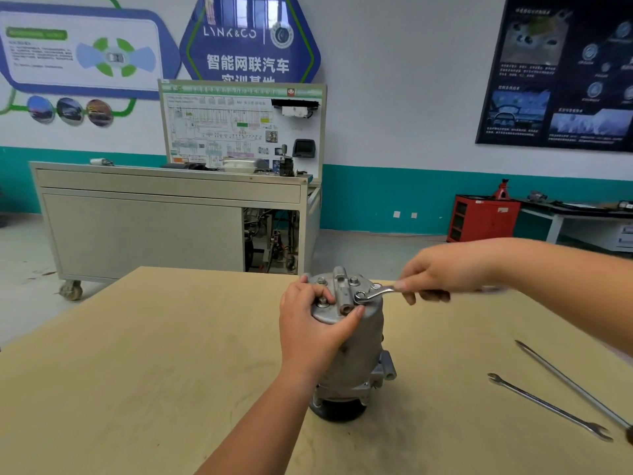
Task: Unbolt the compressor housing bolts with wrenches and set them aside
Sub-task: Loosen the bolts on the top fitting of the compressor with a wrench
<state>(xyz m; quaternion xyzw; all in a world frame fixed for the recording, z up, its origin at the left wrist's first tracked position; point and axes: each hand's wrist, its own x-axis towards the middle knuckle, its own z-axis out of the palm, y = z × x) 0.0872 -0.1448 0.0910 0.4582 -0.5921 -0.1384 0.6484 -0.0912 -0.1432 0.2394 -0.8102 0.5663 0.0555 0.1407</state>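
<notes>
A grey metal compressor (359, 344) stands upright on the wooden table (137, 371). Several bolts (354, 281) stick up from its round top housing. My left hand (310, 323) grips the top rim of the compressor from the near left, thumb near the front port. My right hand (442, 272) holds a silver wrench (376, 292) by its handle. The wrench's ring end sits on a bolt at the right front of the housing.
Two more tools lie on the table at the right: an open-ended wrench (548, 406) and a long thin bar (575, 385) running off the frame edge. Behind the table stand a wheeled training bench (164, 228) and a red cabinet (483, 217).
</notes>
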